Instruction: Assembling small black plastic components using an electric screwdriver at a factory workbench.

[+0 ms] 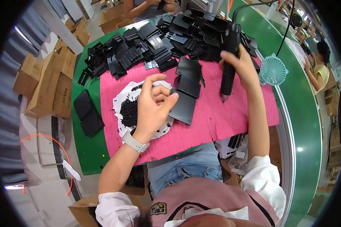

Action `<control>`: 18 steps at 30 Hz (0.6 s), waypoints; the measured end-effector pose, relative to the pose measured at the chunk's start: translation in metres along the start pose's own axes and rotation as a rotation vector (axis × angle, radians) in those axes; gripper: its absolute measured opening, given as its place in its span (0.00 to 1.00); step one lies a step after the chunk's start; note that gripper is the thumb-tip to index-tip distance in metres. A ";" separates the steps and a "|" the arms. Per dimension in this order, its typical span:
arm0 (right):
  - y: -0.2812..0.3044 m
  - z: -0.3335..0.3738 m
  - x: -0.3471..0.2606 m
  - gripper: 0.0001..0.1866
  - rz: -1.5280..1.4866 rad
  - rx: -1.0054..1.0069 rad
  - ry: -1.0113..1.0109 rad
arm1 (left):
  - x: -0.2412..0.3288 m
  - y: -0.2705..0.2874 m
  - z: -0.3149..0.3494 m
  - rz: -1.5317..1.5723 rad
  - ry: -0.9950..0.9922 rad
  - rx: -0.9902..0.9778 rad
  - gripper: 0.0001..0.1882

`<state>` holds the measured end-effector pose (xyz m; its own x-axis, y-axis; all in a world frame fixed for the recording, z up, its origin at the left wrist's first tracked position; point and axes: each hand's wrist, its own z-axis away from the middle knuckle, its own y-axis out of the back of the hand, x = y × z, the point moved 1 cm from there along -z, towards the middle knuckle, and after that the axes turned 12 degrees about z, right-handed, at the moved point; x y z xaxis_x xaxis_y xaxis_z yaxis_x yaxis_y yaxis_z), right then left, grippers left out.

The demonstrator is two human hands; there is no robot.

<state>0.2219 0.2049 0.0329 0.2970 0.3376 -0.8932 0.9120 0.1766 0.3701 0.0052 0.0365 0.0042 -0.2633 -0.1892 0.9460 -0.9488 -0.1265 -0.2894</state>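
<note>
My right hand (pixel 247 70) grips a black electric screwdriver (pixel 227 78), held upright with its bit pointing down at the pink mat. My left hand (pixel 155 100) is at the left edge of a folding black plastic part (pixel 183 108), fingers curled and thumb tip close to them. Whether a small thing is pinched there, I cannot make out. The part lies flat on the pink mat (pixel 208 121), with raised sections in its middle. Partly behind my left hand, a white cloth (pixel 121 94) carries a heap of small black screws (pixel 129 112).
Black plastic parts (pixel 155 41) are piled along the far side of the green table (pixel 85 151). Another black part (pixel 88 113) lies left of the mat. A turquoise ribbed basket (pixel 273 70) stands at right. Cartons (pixel 53 83) are stacked at left; other people sit beyond.
</note>
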 end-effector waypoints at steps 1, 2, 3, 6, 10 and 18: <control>0.000 0.006 0.004 0.24 0.346 0.070 0.035 | 0.007 0.000 0.002 0.060 -0.032 0.024 0.24; 0.001 0.011 0.006 0.27 0.692 0.143 0.071 | 0.010 0.001 0.003 0.119 -0.063 0.046 0.23; 0.005 0.009 0.010 0.27 0.851 0.156 0.137 | 0.012 0.005 0.002 0.147 -0.099 0.035 0.22; -0.001 0.007 -0.022 0.21 0.939 0.219 0.274 | 0.022 0.017 0.004 0.231 -0.059 0.078 0.20; -0.020 0.001 -0.058 0.15 0.368 0.027 0.385 | 0.023 0.032 0.003 0.225 -0.061 0.090 0.18; -0.036 0.008 -0.126 0.16 0.742 0.217 1.138 | 0.036 0.034 0.003 0.070 -0.158 0.024 0.21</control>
<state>0.1538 0.1491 0.1298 0.4319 0.8712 0.2334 0.6993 -0.4869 0.5234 -0.0358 0.0223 0.0281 -0.2959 -0.3486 0.8893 -0.9243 -0.1304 -0.3586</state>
